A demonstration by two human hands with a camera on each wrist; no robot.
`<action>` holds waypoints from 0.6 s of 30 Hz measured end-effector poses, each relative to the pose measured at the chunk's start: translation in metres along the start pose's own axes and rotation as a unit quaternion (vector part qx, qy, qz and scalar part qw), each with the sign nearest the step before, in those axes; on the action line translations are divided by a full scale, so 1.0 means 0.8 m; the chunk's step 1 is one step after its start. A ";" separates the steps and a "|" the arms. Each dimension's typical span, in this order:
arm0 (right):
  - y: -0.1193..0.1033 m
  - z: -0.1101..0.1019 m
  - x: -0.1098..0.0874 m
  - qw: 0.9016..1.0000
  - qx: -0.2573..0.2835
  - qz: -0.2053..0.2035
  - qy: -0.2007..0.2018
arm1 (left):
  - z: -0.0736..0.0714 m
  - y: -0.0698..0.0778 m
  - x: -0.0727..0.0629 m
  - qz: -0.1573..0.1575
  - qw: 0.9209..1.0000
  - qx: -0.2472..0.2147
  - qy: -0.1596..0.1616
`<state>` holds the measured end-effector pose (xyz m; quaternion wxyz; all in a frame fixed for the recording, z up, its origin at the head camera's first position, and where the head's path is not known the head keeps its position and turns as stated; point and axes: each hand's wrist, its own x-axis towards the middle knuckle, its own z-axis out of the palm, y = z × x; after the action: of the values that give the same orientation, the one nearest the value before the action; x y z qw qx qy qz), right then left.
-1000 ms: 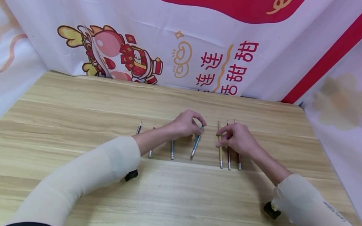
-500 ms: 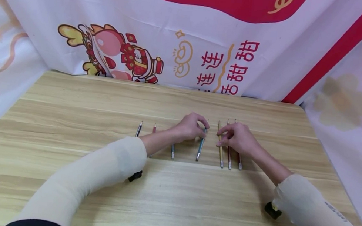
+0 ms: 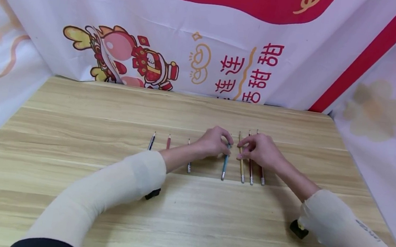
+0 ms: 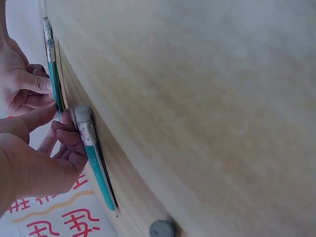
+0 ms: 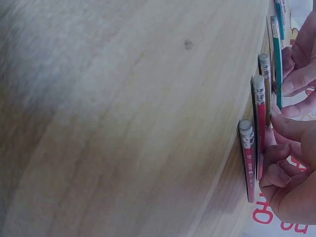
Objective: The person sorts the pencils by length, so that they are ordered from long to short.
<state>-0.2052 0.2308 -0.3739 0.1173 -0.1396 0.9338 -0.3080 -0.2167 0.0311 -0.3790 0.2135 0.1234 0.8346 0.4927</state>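
My left hand (image 3: 214,142) pinches a teal pencil (image 3: 224,167) between thumb and fingers, its white eraser end toward me. Just to the right, my right hand (image 3: 261,150) has thumb and finger on either side of a yellow pencil (image 3: 241,169) lying on the table. Two red pencils (image 5: 260,123) lie alongside it, partly under the right hand. Behind the left hand lies another teal pencil (image 4: 98,168), its middle hidden by the wrist in the head view. All these pencils point away from me, roughly parallel.
Farther left on the wooden table (image 3: 186,228) lie a red pencil (image 3: 168,141) and a dark pencil (image 3: 152,140), both partly covered by the left arm. A printed white cloth (image 3: 195,17) hangs along the table's back edge.
My left hand has slid right with the teal pencil, bringing it close beside the yellow one. The pencil has straightened from a slant. My right hand has stayed in place.
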 end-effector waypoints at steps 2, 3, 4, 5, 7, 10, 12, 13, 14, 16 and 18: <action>0.000 0.000 0.000 1.000 0.000 0.001 0.000 | 0.002 0.001 0.000 -0.005 1.000 0.000 0.004; 0.000 0.000 0.000 1.000 0.000 0.001 0.000 | 0.003 0.002 0.000 -0.007 1.000 -0.001 0.007; 0.000 0.000 0.000 1.000 -0.001 0.001 0.001 | 0.003 0.002 0.000 -0.010 1.000 -0.001 0.010; 0.000 0.000 0.000 1.000 -0.001 0.001 0.001 | 0.004 0.002 0.000 -0.012 1.000 -0.001 0.012; 0.000 -0.001 0.000 1.000 -0.001 0.000 0.001 | 0.005 0.003 0.001 -0.016 1.000 -0.001 0.017; 0.000 -0.001 0.000 1.000 -0.002 -0.002 0.001 | 0.007 0.004 0.002 -0.020 1.000 0.004 0.022; 0.000 -0.001 0.000 1.000 0.000 -0.002 0.001 | 0.008 0.004 0.002 -0.020 0.999 0.008 0.024; 0.000 -0.001 0.000 1.000 0.000 -0.002 0.000 | 0.008 0.004 0.002 -0.021 0.999 0.012 0.025; 0.000 -0.001 0.000 1.000 0.002 -0.002 0.000 | 0.009 0.004 0.003 -0.022 0.999 0.016 0.025; 0.000 -0.001 0.000 1.000 0.002 0.000 -0.001 | 0.010 0.003 0.003 -0.022 0.999 0.026 0.027; 0.000 -0.001 0.000 1.000 0.003 0.001 -0.002 | 0.010 0.003 0.004 -0.024 0.999 0.036 0.028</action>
<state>-0.2055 0.2310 -0.3735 0.1196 -0.1393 0.9328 -0.3100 -0.2153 0.0400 -0.3811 0.1972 0.0976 0.8601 0.4603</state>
